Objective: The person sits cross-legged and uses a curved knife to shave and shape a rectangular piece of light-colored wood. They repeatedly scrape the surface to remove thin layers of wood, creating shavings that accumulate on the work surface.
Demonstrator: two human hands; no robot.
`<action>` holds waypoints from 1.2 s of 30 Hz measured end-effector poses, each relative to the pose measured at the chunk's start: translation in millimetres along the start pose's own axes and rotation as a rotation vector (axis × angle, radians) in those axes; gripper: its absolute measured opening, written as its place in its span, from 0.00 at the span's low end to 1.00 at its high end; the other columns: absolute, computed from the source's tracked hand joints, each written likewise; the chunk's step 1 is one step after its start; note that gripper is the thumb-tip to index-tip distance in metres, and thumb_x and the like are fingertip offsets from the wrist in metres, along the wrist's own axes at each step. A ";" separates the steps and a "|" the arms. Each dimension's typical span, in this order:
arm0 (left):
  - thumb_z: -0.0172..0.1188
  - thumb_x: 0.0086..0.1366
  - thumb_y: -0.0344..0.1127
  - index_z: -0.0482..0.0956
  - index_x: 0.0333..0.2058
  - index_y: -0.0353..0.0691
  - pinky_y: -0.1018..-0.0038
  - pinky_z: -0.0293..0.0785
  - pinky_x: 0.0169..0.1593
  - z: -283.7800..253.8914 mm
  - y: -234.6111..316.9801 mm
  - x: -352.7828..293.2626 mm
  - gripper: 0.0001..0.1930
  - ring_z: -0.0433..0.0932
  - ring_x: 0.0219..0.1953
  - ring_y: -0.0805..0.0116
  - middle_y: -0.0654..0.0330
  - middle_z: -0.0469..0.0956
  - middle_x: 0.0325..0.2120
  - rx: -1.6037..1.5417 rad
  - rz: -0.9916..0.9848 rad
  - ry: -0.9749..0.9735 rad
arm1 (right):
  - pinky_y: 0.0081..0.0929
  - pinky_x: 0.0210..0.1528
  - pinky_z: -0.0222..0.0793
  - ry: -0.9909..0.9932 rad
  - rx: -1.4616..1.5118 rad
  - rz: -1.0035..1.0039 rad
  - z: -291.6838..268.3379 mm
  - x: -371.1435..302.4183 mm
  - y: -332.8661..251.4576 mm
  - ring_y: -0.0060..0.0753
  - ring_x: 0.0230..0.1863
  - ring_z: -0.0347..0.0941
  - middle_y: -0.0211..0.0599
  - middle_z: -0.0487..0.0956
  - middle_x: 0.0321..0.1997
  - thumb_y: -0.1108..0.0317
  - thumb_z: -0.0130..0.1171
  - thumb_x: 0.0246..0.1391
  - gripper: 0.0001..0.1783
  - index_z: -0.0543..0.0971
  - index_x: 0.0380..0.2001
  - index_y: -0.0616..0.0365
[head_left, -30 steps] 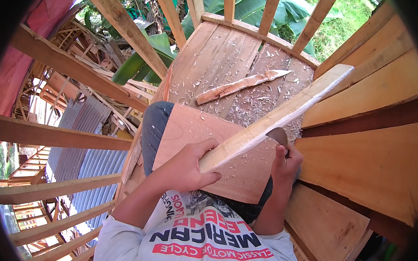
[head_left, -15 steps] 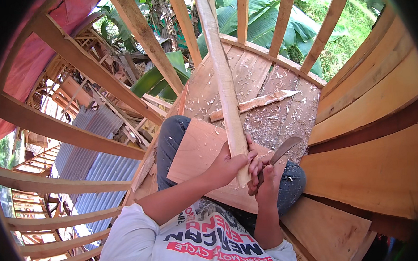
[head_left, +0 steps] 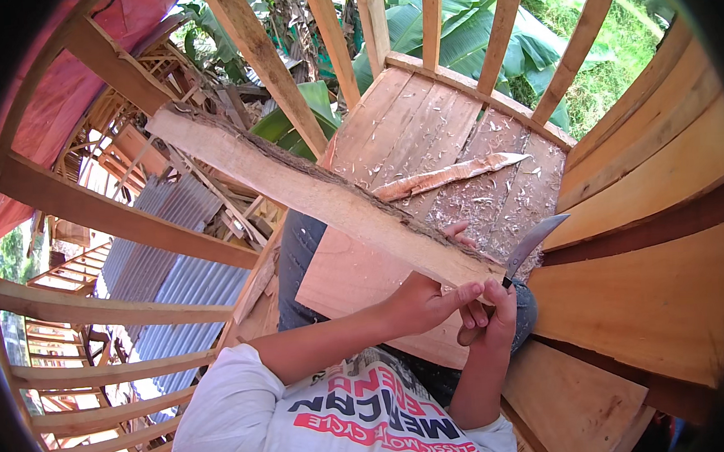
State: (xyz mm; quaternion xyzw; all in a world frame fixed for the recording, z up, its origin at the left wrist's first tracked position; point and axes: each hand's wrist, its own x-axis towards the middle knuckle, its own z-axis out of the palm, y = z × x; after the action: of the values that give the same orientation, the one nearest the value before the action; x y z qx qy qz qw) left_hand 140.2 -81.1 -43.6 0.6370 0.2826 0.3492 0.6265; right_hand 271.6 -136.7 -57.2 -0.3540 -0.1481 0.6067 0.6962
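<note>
A long wooden plank (head_left: pixel 303 200) with dark bark along its far edge slants from the upper left down to my hands. My left hand (head_left: pixel 427 304) is closed around its near end, thumb on the near side and fingertips showing past the bark edge. In my right hand (head_left: pixel 493 313) is the handle of a knife (head_left: pixel 536 241). Its curved blade points up and right, beside the plank's near end. My two hands almost touch. A flat board (head_left: pixel 332 277) lies across my lap under the plank.
A pointed piece of wood (head_left: pixel 457 174) lies among shavings on the plank floor (head_left: pixel 405 117). Upright slats (head_left: pixel 499 35) fence the far and left sides. Wide boards (head_left: pixel 636 302) stand along the right. Corrugated sheets (head_left: pixel 182 301) lie outside, lower left.
The plank's far end has swung to the left, and its wide face and bark edge now show. Both hands have moved right. The knife blade has moved right and tips further upward.
</note>
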 end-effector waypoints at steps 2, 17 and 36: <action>0.60 0.63 0.39 0.63 0.55 0.33 0.66 0.65 0.58 -13.5 21.0 -12.2 0.27 0.72 0.51 0.59 0.47 0.69 0.49 0.282 -0.160 -0.246 | 0.15 0.10 0.58 0.005 -0.031 -0.038 2.3 -1.6 -11.2 0.13 0.09 0.56 0.30 0.71 0.18 0.68 0.57 0.51 0.22 0.70 0.46 0.71; 0.72 0.42 0.42 0.71 0.45 0.40 0.55 0.63 0.56 -180.2 71.7 -37.4 0.31 0.71 0.47 0.48 0.52 0.72 0.39 1.432 0.147 -0.105 | 0.17 0.10 0.52 -0.012 -0.236 -0.084 -17.0 2.4 -23.8 0.14 0.07 0.52 0.24 0.64 0.10 0.71 0.54 0.47 0.26 0.71 0.50 0.74; 0.60 0.58 0.38 0.69 0.40 0.37 0.76 0.64 0.32 -122.8 50.8 -61.0 0.15 0.64 0.28 0.77 0.67 0.64 0.24 0.289 -0.634 -0.216 | 0.23 0.16 0.52 -0.134 -0.778 -0.099 -9.6 -4.8 23.9 0.23 0.11 0.60 0.32 0.62 0.08 0.41 0.49 0.60 0.34 0.68 0.13 0.59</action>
State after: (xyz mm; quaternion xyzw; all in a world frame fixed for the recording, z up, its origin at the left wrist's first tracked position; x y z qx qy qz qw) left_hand 1.8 -58.8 -2.0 0.6330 0.4445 0.0249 0.6334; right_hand 258.9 -143.9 -79.0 -0.5436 -0.4288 0.4928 0.5271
